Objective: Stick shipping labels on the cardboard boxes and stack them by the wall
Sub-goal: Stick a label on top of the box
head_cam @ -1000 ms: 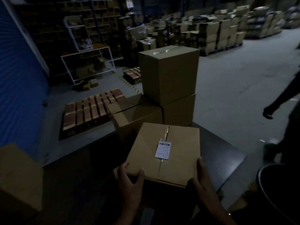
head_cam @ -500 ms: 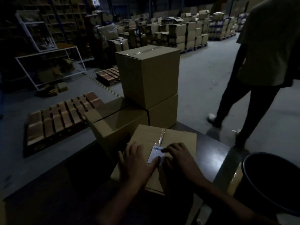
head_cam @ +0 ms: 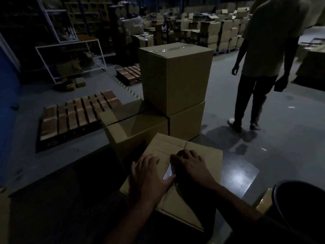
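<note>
Cardboard box [head_cam: 197, 152], white label [head_cam: 168, 172]

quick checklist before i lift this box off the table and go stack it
1. Label on the box: ok, a white strip shows between the hands.
2. Label fully flat: cannot tell, both hands cover most of it.
3. Hands free to grip: not ok, left hand and right hand lie flat on the top, not at the sides.
4. Top seam closed: ok where it shows beyond the fingers.
5. Path clear: not ok, a person stands on the floor to the right.
6. Wall spot free: cannot tell, too dark.
</note>
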`<state>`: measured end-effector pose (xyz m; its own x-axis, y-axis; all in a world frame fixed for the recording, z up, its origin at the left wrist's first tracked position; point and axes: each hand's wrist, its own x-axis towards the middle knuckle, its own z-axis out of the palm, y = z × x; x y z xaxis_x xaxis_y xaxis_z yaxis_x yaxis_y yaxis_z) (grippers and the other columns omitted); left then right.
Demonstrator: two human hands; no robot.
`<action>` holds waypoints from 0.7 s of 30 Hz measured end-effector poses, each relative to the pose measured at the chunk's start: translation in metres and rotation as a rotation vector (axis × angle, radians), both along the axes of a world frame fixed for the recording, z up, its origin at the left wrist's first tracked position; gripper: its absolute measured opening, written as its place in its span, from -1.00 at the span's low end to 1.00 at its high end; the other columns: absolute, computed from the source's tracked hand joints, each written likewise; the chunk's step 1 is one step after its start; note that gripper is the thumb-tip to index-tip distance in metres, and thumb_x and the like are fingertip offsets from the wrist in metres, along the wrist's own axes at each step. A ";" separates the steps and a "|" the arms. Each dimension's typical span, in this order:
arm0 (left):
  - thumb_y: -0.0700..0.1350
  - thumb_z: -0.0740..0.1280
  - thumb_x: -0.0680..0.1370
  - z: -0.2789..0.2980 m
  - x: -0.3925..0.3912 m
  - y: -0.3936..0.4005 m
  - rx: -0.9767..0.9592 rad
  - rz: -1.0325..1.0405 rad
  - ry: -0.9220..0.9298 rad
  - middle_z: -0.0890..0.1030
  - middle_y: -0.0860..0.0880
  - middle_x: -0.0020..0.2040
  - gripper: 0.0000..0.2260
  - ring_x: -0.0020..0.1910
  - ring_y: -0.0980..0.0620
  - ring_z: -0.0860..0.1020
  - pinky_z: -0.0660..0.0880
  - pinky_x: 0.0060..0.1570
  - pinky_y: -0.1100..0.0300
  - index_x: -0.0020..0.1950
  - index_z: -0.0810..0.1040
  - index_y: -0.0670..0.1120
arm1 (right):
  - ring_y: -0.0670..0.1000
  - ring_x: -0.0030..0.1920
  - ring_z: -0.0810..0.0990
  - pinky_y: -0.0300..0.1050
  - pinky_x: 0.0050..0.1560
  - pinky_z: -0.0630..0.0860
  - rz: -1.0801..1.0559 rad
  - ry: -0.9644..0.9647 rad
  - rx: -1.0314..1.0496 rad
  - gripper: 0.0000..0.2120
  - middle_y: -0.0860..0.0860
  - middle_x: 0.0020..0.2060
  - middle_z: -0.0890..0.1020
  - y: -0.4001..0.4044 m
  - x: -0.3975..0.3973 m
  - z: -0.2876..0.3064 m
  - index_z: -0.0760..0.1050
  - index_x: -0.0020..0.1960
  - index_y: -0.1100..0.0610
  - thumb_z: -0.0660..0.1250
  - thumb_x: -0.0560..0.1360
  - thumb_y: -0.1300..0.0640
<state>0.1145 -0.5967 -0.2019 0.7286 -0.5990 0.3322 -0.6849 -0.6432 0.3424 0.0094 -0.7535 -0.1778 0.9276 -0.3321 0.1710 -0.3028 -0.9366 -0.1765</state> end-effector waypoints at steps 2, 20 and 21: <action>0.62 0.12 0.37 -0.005 0.000 0.000 -0.013 -0.002 0.000 0.48 0.09 0.45 -0.19 0.50 0.03 0.36 0.12 0.56 -0.17 0.38 0.50 0.09 | -0.01 0.16 0.39 -0.08 0.08 0.34 -0.002 -0.035 0.051 -0.52 -0.18 0.17 0.47 -0.006 0.001 -0.007 0.44 0.28 -0.20 0.21 0.39 -0.28; 0.46 0.33 0.41 -0.002 0.000 0.005 -0.151 0.037 0.041 0.51 0.25 0.29 -0.50 0.37 0.21 0.45 0.20 0.56 -0.09 0.20 0.54 0.18 | -0.07 -0.12 0.36 -0.12 -0.08 0.34 0.117 -0.149 0.222 -0.77 -0.18 -0.19 0.44 -0.015 0.001 -0.001 0.42 -0.14 -0.11 0.20 0.40 -0.25; 0.46 0.34 0.41 -0.001 0.000 0.005 -0.156 0.036 0.038 0.52 0.25 0.28 -0.51 0.37 0.21 0.46 0.22 0.55 -0.10 0.19 0.54 0.18 | -0.07 -0.07 0.35 -0.13 -0.06 0.30 0.134 -0.154 0.210 -0.75 -0.17 -0.12 0.47 -0.015 0.000 -0.002 0.47 -0.04 -0.11 0.20 0.43 -0.24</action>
